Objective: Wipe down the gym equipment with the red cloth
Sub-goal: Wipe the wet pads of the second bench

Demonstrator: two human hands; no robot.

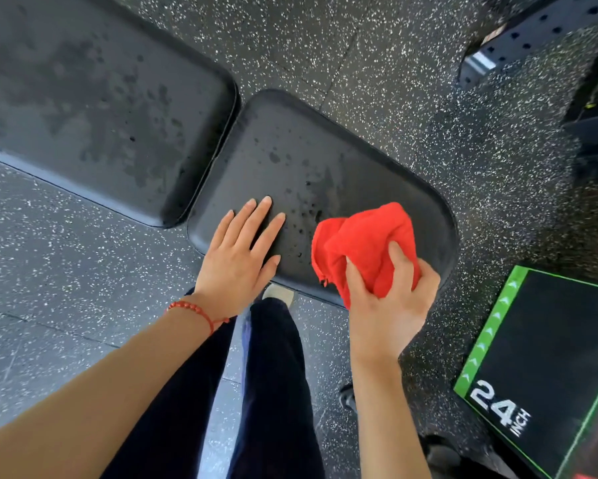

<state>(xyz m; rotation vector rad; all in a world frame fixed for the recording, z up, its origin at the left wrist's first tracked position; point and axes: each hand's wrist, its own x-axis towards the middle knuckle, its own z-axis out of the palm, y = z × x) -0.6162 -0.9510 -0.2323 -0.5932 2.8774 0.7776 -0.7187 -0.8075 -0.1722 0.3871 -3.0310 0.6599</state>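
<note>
A black padded bench fills the middle of the view, in two parts: a seat pad [301,157] near me and a longer back pad [83,98] to the upper left. Both show dark wet spots. My left hand [242,254] lies flat with fingers spread on the seat pad's near left corner. My right hand [391,302] grips a bunched red cloth [359,243] just above the seat pad's near right part.
Speckled black rubber floor [394,81] surrounds the bench. A black box with green edging and "24 INCH" printed on it [539,375] stands at the lower right. A perforated metal rack frame [532,36] is at the upper right. My dark trouser legs [266,392] stand below the seat pad.
</note>
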